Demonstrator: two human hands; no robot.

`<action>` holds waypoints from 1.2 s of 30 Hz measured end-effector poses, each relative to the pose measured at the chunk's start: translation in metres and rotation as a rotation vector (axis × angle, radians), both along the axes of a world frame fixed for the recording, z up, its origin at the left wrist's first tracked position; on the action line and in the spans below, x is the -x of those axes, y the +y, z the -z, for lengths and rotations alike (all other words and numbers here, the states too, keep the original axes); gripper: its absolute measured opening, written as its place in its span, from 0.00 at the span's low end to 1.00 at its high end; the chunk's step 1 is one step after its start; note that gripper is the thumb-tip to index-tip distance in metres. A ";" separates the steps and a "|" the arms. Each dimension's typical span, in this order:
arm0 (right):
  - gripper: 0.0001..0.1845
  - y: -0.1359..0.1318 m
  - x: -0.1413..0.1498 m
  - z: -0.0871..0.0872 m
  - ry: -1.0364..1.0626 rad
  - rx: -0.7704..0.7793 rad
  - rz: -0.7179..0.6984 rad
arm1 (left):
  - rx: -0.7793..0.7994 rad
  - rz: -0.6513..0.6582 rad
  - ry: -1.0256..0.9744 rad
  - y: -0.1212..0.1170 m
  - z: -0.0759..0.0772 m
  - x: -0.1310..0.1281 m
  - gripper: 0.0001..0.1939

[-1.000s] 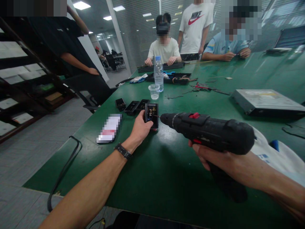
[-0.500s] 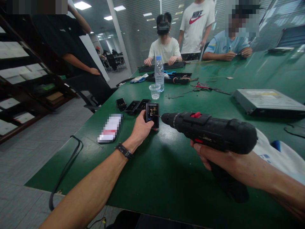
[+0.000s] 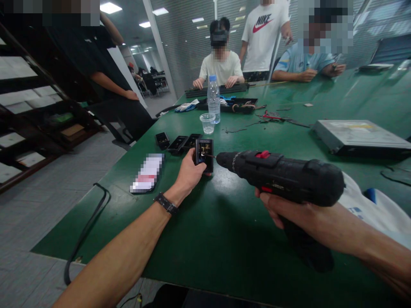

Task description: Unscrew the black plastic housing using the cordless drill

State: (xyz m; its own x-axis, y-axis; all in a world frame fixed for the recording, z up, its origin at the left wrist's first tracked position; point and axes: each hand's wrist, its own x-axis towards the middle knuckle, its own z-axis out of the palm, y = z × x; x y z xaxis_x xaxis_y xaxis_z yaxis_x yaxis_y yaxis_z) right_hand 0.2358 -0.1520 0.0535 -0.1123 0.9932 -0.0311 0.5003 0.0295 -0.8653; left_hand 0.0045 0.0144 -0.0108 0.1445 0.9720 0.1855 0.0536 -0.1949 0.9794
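I see left hand [image 3: 188, 172] pinching a small black box [image 3: 207, 150], on my side of the cup [image 3: 207, 124] | right hand [image 3: 300, 214] wrapped round the drill [image 3: 282, 176], right of the cup, aimed at the box

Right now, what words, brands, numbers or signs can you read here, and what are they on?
"NIKE", above a red swoosh: on a standing person's white T-shirt.
Too small or blurred to read:
Marks around the front collar and on the side of the drill.
The yellowish label on the silver-topped box.
Blue print on the white cloth item.
The phone screen is pixelated.
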 end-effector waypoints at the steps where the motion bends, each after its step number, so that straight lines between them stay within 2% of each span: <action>1: 0.18 0.000 0.000 0.000 -0.009 0.018 0.013 | 0.002 -0.001 -0.003 0.000 0.000 0.000 0.26; 4: 0.21 0.000 -0.002 0.001 -0.034 0.052 0.047 | 0.006 0.000 -0.004 0.000 0.001 0.000 0.25; 12: 0.21 -0.003 -0.003 -0.001 -0.033 0.104 0.025 | 0.004 0.003 0.011 0.001 0.002 0.000 0.25; 19: 0.20 0.000 -0.004 0.001 -0.017 0.034 0.015 | 0.003 -0.002 0.007 -0.001 -0.001 0.000 0.25; 26: 0.19 -0.001 -0.002 0.003 -0.040 0.039 0.047 | 0.000 -0.008 0.011 0.001 0.001 0.000 0.26; 36: 0.18 0.000 -0.002 0.000 -0.044 -0.020 0.008 | 0.000 -0.003 0.015 0.000 0.001 0.000 0.26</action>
State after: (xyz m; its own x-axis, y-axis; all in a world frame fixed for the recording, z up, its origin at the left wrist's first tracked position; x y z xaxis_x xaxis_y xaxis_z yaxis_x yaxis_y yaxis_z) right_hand 0.2375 -0.1518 0.0533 -0.1032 0.9945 -0.0156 0.5379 0.0426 -0.8419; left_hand 0.0046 0.0144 -0.0118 0.1445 0.9724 0.1835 0.0685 -0.1948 0.9784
